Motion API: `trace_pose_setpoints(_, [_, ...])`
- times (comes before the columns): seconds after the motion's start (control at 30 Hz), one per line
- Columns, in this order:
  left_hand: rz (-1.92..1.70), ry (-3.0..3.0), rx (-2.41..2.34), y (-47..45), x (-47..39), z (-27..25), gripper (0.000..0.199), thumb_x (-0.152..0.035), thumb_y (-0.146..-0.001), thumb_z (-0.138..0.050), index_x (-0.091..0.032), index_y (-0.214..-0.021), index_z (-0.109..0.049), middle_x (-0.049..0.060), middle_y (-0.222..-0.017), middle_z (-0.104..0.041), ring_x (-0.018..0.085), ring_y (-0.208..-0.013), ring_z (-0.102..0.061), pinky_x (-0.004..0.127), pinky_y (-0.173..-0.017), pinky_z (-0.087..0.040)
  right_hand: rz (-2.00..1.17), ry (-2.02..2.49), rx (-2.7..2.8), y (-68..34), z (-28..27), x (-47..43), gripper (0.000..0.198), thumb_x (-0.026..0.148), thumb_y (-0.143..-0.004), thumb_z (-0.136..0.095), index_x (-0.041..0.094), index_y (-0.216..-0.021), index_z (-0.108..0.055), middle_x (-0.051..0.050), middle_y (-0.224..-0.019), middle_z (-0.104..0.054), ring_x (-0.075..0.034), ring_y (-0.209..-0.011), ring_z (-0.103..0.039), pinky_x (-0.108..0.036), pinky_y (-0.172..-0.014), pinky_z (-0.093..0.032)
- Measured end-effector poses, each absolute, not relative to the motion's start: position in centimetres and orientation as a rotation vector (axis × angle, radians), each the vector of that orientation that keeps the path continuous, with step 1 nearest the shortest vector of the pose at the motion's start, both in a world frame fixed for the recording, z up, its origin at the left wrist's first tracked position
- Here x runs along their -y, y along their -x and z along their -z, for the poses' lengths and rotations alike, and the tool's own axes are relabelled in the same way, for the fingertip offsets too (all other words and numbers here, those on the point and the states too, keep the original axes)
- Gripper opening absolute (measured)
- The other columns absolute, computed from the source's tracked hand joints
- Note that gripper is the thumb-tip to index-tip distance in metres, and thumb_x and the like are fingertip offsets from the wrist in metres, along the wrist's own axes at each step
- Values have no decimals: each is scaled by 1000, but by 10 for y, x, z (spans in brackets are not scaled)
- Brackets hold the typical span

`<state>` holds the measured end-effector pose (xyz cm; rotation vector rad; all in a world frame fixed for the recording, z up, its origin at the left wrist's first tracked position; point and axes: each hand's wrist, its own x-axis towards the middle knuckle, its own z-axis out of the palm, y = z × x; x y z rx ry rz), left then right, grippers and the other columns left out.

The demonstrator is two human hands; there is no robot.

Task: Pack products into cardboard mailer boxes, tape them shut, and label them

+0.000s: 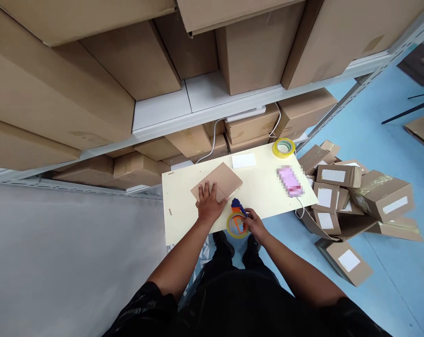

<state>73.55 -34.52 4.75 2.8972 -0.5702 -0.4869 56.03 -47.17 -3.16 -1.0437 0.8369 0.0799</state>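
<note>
A small brown cardboard box lies on the cream-coloured table. My left hand rests on its near left part, fingers spread and pressed flat. In my right hand is a tape dispenser with a blue and orange body and a roll of yellowish tape. I hold it at the table's near edge, just to the right of and below the box, with my fingers closed around its handle.
On the table are a white label stack, a yellow tape roll and a pink pixelated item. Shelving with large cartons stands behind. Several labelled boxes are piled on the floor at right.
</note>
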Motion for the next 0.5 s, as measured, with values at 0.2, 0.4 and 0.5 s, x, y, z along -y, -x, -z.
trace_pose_setpoints(0.2, [496,-2785,606,-723,329,-43,78,-56,-97,-48,-15,-162,-33,14,-173,-17,39,-160,-7,55,-125,-27,-92,1051,-897,-603,35,475,46,36,-59,-66,26,-104,-57,8,-68,-54,-13,-54,-54,-26,-54,-44])
trace_pose_setpoints(0.4, [532,-2753,1197,-740,285,-60,92,-44,-88,-68,-19,-166,-24,18,-161,-41,37,-145,-40,49,-117,-38,-219,1129,-869,-636,24,534,48,25,-55,-70,23,-102,-64,3,-74,-64,-16,-66,-60,-26,-61,-48])
trace_pose_setpoints(0.5, [484,-2671,1567,-776,273,-66,94,-57,-81,-75,-26,-161,-37,16,-160,-44,40,-147,-37,55,-121,-26,-366,1173,-833,-663,15,559,51,19,-53,-73,21,-103,-68,1,-72,-68,-17,-64,-60,-27,-58,-46])
